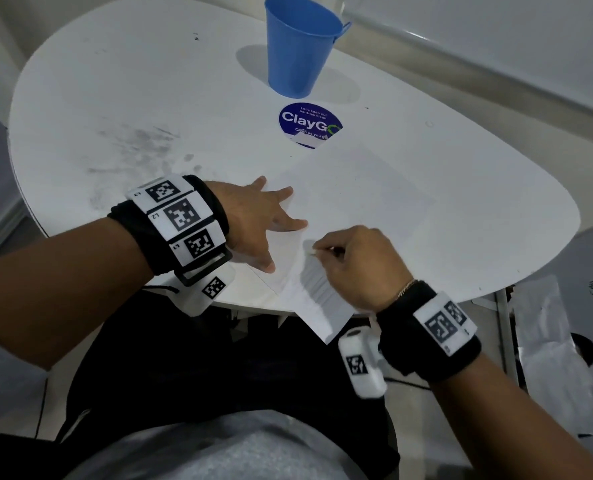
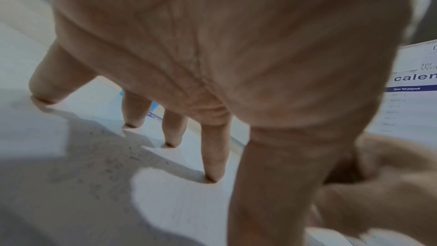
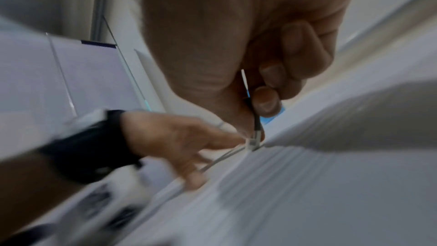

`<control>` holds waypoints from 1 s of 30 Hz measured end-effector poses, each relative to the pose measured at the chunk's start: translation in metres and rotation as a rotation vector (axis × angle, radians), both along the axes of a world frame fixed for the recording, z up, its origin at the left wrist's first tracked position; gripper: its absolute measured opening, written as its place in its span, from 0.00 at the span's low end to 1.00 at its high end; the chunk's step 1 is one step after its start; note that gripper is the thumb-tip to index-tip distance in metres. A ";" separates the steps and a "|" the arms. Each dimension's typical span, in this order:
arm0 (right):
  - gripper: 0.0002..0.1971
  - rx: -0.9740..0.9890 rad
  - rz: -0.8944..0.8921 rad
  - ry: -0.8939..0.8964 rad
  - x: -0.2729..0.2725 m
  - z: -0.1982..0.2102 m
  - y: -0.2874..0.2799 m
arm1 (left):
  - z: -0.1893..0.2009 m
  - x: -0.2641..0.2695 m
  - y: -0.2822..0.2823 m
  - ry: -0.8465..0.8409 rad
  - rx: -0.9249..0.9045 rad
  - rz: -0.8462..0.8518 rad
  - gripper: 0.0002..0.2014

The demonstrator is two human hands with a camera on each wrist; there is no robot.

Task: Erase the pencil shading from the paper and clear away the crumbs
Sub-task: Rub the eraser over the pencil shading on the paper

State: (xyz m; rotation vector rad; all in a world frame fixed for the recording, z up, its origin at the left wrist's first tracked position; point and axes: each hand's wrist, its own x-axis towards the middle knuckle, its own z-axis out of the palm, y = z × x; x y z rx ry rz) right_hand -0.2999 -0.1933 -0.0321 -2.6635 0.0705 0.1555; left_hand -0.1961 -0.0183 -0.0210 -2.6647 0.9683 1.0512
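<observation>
White paper [image 1: 357, 188], grey pencil shading [image 1: 317, 282], left fingers [image 1: 288, 223] flat, right fingers [image 1: 326, 251] pinching eraser [image 1: 311, 251]

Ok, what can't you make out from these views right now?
- Pencil shading: partly hidden under the right hand, head view.
- Eraser tip: motion-blurred in the right wrist view, tiny in the head view.
- Crumbs: too small to see.
- Paper under the left hand: palm blocks the left wrist view.

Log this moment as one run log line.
left hand: flat, pressing paper | right hand: pinching pencil, eraser tip on paper | shading: still visible | blue cup: upright behind
</observation>
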 end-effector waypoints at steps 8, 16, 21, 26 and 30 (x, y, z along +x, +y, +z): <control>0.09 0.065 -0.023 -0.001 0.005 -0.005 -0.002 | 0.000 -0.001 0.000 -0.005 0.001 -0.001 0.44; 0.09 0.056 0.067 0.019 -0.003 -0.002 0.004 | 0.001 0.000 -0.001 -0.005 0.014 -0.002 0.44; 0.10 0.060 0.175 0.077 -0.020 -0.001 0.013 | 0.000 0.000 0.000 -0.006 0.012 -0.009 0.44; 0.10 0.113 0.078 0.044 -0.011 -0.004 0.007 | 0.001 0.001 -0.001 -0.006 0.017 -0.011 0.44; 0.09 0.080 0.214 0.082 -0.022 -0.006 0.015 | 0.001 -0.001 -0.002 -0.006 0.017 -0.011 0.44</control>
